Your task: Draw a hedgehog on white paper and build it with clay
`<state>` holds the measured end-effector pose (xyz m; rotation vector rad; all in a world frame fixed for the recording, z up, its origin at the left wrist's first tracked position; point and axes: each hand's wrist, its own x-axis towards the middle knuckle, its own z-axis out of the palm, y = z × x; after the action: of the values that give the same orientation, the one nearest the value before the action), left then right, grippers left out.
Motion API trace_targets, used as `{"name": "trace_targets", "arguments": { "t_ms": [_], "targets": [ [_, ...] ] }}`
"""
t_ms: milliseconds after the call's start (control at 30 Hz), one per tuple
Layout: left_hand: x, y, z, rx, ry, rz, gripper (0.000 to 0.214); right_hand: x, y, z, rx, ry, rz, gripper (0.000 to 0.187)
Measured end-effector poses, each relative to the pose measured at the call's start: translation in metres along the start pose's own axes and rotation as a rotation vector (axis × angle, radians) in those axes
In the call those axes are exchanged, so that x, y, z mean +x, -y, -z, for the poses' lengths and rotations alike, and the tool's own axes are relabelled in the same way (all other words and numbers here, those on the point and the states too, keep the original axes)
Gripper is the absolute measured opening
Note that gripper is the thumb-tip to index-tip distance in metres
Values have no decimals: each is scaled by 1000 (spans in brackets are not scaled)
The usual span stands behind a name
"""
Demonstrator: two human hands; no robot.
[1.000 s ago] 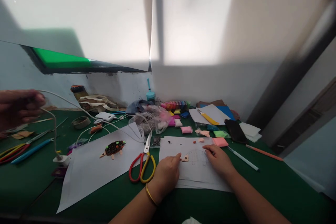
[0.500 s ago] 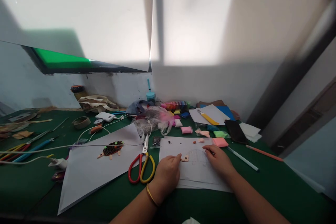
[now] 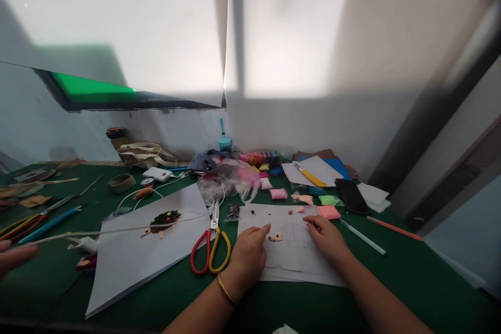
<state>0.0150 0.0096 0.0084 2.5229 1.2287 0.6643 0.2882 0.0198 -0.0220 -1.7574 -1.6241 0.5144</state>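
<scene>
My left hand (image 3: 249, 253), with a gold bangle on its wrist, is over the left part of a white sheet (image 3: 285, 266). Its index finger points forward, the other fingers are curled in, and nothing shows at the tips. Just right of those fingertips lies a flat peach clay face (image 3: 276, 237) with dark dots, at the left end of a pencil-drawn hedgehog outline (image 3: 295, 232). My right hand (image 3: 329, 240) rests on the sheet's right side, its fingers curled together over the outline's right end. Whether it holds something small is hidden. Small clay bits (image 3: 299, 210) lie near the sheet's top edge.
Red-and-yellow-handled scissors (image 3: 211, 250) lie left of the sheet. Beyond is paper (image 3: 129, 271) bearing a dark hedgehog figure (image 3: 165, 222). A person's hand (image 3: 15, 258) enters at far left by a white cable (image 3: 117, 230). Clay packets (image 3: 278, 194), a phone (image 3: 352, 195) and pens (image 3: 362, 236) lie around.
My left fingertips have drawn slightly away from the clay face, showing its dark nose end. The other person's hand has appeared at far left; the cable and hedgehog paper have shifted. My right hand is nearly still.
</scene>
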Motion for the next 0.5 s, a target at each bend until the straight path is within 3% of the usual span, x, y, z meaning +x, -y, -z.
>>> {"name": "trace_targets", "arguments": {
  "t_ms": [233,500],
  "targets": [
    [2,1,-5,45,29,-51,66,0,0,1,34,-15,-24,35],
    [2,7,-11,-23,8,-17,67,-2,6,4,48,-7,-29,35]
  ]
}}
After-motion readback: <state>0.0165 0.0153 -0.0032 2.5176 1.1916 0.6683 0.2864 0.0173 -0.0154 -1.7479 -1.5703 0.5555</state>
